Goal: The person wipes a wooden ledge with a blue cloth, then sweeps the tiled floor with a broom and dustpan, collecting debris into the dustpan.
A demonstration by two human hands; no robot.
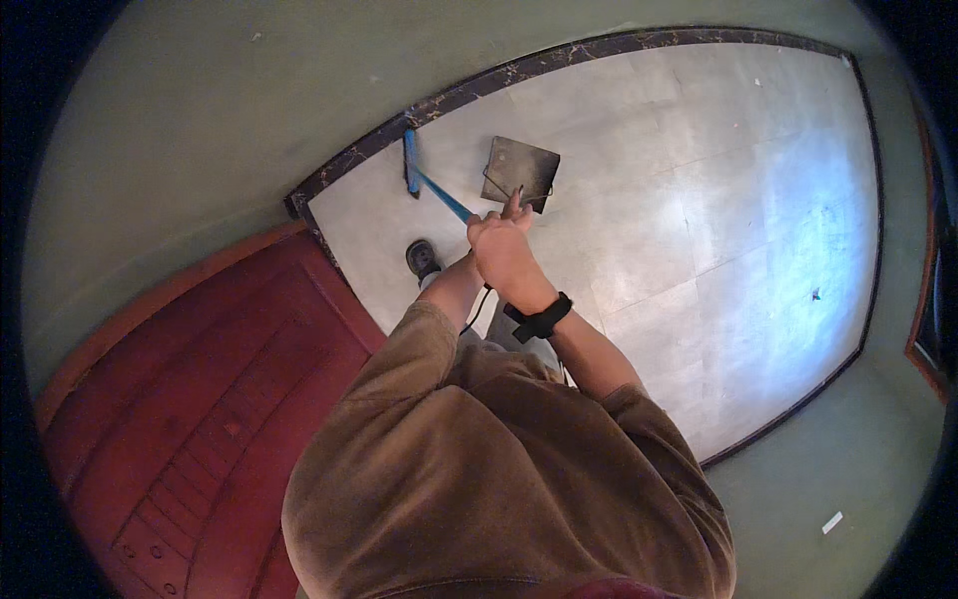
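Observation:
A broom with a blue head (411, 163) stands against the floor close to the skirting, its blue handle (445, 196) running up to my hands. My right hand (505, 243), with a black band on the wrist, is closed at the top of the handle. Underneath it my left hand (518, 210) is mostly hidden; fingers that seem to belong to it stick out past the right hand, over the near edge of a square, dirty metal dustpan (524, 166) with a wire handle. Whether those fingers hold the wire is unclear.
Dark marble-like skirting (516, 71) borders the pale tiled floor (636, 195). A red panelled door (209, 419) is at the left. My dark shoe (422, 257) is near the broom. A small scrap (816, 295) lies on the floor at right.

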